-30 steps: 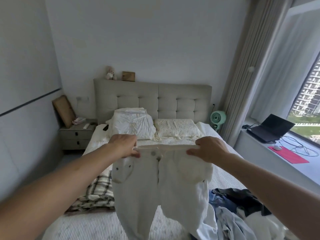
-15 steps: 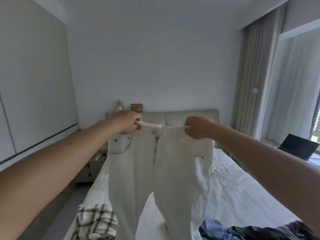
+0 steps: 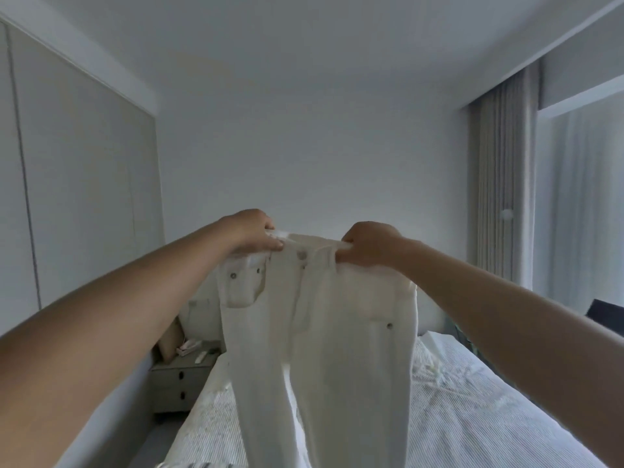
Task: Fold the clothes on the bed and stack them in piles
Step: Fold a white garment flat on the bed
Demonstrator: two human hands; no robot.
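Hanging limp between the left hand (image 3: 251, 231) and right hand (image 3: 366, 244), both pinching their waistband, the white jeans (image 3: 317, 332) look soft yet fairly weighty.

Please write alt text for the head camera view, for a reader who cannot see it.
Two hands, left hand and right hand, hold white trousers up by the waistband above a bed; the legs hang down.

Two hands (image 3: 251, 231) (image 3: 368, 243), one white trousers (image 3: 314, 332), one bed (image 3: 472, 417), one nightstand (image 3: 175, 383).
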